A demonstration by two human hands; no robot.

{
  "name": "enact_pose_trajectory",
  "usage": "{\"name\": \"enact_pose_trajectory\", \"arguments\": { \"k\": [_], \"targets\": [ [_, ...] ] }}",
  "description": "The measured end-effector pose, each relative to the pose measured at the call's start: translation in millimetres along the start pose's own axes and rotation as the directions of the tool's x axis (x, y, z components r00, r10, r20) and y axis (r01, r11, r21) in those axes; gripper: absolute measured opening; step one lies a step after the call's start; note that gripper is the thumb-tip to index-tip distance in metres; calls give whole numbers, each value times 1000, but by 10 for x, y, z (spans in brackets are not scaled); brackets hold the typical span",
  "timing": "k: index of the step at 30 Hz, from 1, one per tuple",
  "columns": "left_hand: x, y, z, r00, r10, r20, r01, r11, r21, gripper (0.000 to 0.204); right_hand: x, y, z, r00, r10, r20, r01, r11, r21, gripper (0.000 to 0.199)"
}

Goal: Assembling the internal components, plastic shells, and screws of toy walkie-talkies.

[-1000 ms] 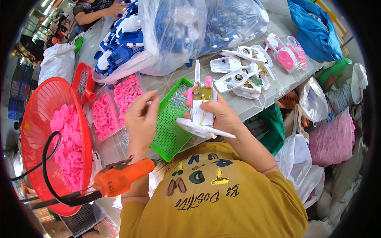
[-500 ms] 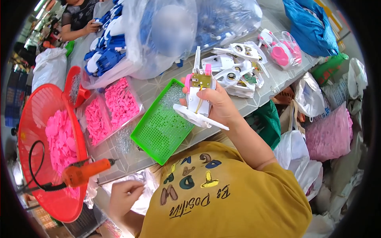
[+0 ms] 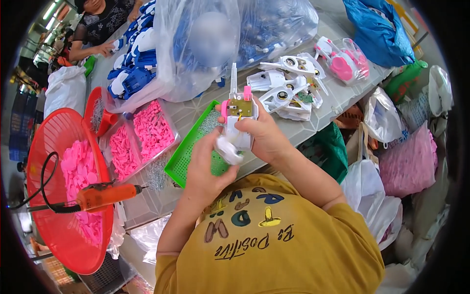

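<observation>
My right hand (image 3: 268,136) grips a white plastic toy housing (image 3: 244,139), thumb across its front. A green circuit board (image 3: 240,108) with thin wires shows in its upper part, beside pink pieces, and a narrow white arm sticks up from the top. My left hand (image 3: 203,164) is closed at the housing's lower end, against a white rounded flap (image 3: 228,149) that is blurred by motion. Under my hands lies a green perforated tray (image 3: 178,166) with many small silvery screws. Several similar white toy bodies (image 3: 289,90) are piled just beyond my right hand.
An orange electric screwdriver (image 3: 108,197) hangs over a red basket (image 3: 36,161) of pink parts at left. Clear boxes of small pink parts (image 3: 152,126) adjoin the green tray. Bagged blue parts (image 3: 279,24) stand at the back; a co-worker (image 3: 100,24) sits far left. Bags crowd the right.
My left hand has come up from beside my body to the white flap. The flap has turned from lying crosswise to hanging down. The housing has shifted slightly left and down.
</observation>
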State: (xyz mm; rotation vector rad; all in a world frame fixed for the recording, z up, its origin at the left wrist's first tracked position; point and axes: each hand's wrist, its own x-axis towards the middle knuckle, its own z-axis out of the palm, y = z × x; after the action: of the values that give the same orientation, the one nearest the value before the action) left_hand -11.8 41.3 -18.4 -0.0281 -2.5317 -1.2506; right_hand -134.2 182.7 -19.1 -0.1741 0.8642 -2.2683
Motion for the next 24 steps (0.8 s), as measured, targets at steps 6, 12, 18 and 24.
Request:
{"name": "enact_pose_trajectory", "arguments": {
  "k": [6, 12, 18, 24],
  "targets": [
    [36, -203, 28, 945, -317, 79, 278, 655, -702, 77, -8, 133, -81, 1000, 27, 13, -25, 989, -143, 66],
    [47, -321, 35, 941, -326, 88, 295, 667, -684, 73, 15, 185, 13, 999, 50, -6, -50, 959, -278, 63],
    [49, -291, 58, 923, -361, 135, 344, 614, -710, 72, 4, 223, 90, 998, 28, -64, -52, 907, -419, 57],
    [47, -273, 76, 902, -406, 150, 384, 591, -710, 70, 1, 215, 101, 998, -42, -56, 0, 802, -598, 52]
  ]
}}
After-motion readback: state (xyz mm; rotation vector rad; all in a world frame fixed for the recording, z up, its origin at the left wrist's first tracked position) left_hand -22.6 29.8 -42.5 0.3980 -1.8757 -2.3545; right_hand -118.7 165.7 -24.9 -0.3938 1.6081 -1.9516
